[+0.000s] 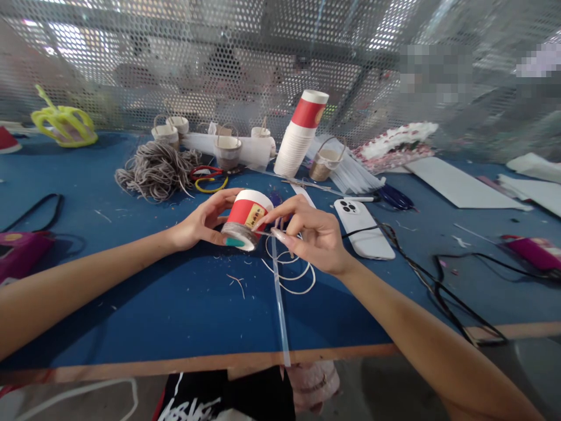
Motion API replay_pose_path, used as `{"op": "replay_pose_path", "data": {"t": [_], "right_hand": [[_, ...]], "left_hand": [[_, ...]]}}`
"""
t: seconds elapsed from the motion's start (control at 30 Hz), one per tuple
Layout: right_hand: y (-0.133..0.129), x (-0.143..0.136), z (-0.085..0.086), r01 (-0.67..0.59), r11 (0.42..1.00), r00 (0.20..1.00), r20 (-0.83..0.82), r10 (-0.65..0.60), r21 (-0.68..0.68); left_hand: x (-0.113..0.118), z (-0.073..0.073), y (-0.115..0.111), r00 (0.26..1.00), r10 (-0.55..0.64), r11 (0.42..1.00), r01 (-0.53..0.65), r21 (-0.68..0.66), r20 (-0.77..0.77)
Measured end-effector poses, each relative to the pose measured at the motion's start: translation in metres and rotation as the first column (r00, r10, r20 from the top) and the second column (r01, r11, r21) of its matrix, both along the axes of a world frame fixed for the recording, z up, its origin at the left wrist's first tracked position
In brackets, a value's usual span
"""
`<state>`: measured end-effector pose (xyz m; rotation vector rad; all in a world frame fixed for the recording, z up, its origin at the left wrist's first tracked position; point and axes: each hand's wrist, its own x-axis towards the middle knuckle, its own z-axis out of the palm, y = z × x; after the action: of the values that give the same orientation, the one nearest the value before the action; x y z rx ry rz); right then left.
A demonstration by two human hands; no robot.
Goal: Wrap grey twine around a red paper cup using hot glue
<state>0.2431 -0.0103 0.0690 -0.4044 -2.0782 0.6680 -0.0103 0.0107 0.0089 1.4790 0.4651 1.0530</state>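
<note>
A red and white paper cup [246, 204] is tilted in my left hand [205, 219], whose fingers wrap its side while the thumb lies near the lower end. Grey cord [240, 231] is wound around that end of the cup. Thumb and forefinger of my right hand [311, 231] pinch a thin strand of cord [265, 233] that runs from the cup. Below and behind the right hand lie loops of white cord [307, 283] and a clear glue stick [280, 310]. A dark blue object behind the right fingers is mostly hidden.
Behind my hands stand a stack of paper cups [294, 146], a heap of grey cord [153, 169], scissors [210, 178] and small cord-wrapped baskets [228, 153]. A white phone [364, 231] and black cables [421, 269] lie right. The wooden table edge [210, 359] runs in front.
</note>
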Motion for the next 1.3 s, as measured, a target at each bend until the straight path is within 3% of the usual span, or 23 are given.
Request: {"op": "replay_pose_path", "data": {"t": [1.0, 1.3], "right_hand": [[0.0028, 0.0017, -0.0021, -0.027, 1.0, 0.999, -0.027, 0.027, 0.016], [-0.0001, -0.0037, -0.0059, 0.034, 0.999, 0.998, -0.058, -0.035, -0.006]], "left_hand": [[0.0006, 0.0005, -0.0013, 0.999, 0.022, 0.998, -0.02, -0.058, 0.037], [0.0, 0.001, -0.0017, 1.0, 0.007, 0.999, -0.006, -0.047, 0.022]]}}
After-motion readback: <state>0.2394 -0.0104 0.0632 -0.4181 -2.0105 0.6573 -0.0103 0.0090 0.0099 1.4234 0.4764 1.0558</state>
